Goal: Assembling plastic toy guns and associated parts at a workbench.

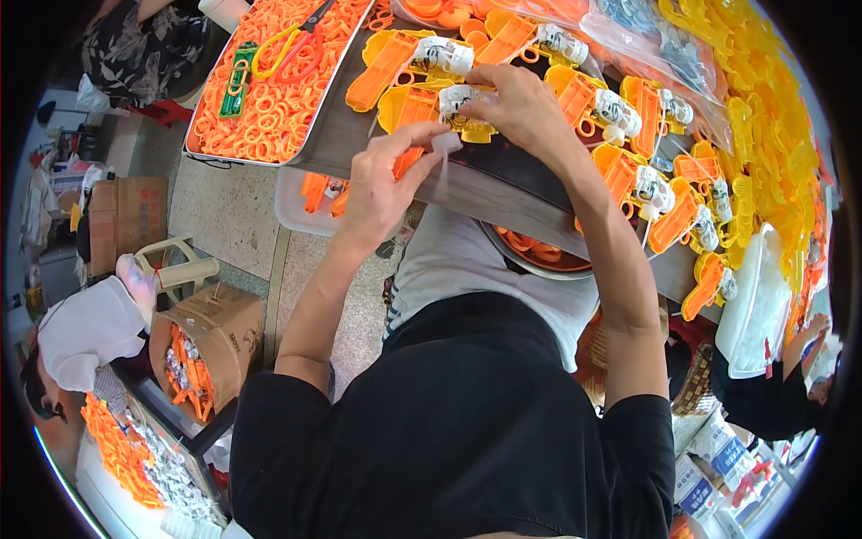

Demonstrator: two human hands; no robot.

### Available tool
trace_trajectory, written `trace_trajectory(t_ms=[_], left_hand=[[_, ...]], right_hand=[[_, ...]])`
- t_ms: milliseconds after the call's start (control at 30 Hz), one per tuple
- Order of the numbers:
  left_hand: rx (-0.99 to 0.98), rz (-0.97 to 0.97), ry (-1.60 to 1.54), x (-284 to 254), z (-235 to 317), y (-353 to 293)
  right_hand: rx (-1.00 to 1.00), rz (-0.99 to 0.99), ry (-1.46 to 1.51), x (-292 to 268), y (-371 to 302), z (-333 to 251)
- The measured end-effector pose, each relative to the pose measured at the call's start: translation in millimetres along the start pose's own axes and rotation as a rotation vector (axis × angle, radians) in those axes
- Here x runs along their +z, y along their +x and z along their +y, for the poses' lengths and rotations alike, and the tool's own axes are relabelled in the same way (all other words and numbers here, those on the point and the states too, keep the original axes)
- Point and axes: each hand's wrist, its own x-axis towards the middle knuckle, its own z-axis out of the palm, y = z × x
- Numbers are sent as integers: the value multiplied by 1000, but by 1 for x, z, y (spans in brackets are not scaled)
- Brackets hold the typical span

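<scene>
My left hand (382, 184) is in front of the table edge, thumb and forefinger pinching a small translucent white plastic piece (446, 143). To its right, my right hand (525, 110) reaches over the table, with fingers and thumb closed about the white mechanism (458, 101) of a half-built toy. That toy has a yellow shell half (392, 109) and an orange part (417, 106) set in it, lying flat near the table edge. Behind it lies a similar toy with an orange part (381, 72) and a white mechanism (444, 56). My right fingertips are partly hidden.
Several similar toys (618, 115) lie along the right. A tray (296, 154) of orange rings stands at the left, with scissors (301, 45) and a green piece (237, 83) on top. Yellow shells (772, 153) are heaped at far right, beside a white bin (752, 305). Other people (94, 328) sit nearby.
</scene>
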Motion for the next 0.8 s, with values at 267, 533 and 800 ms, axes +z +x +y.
trace_trajectory(t_ms=[267,533,800], left_hand=[[492,-39,422,15,-16,34],[760,-166,702,13,-17,42],[680,-130,672,12,-25,36]], right_hand=[[8,-36,-32,4,18,11],[40,-90,-97,-2,15,2],[41,-89,-200,-3,12,-4]])
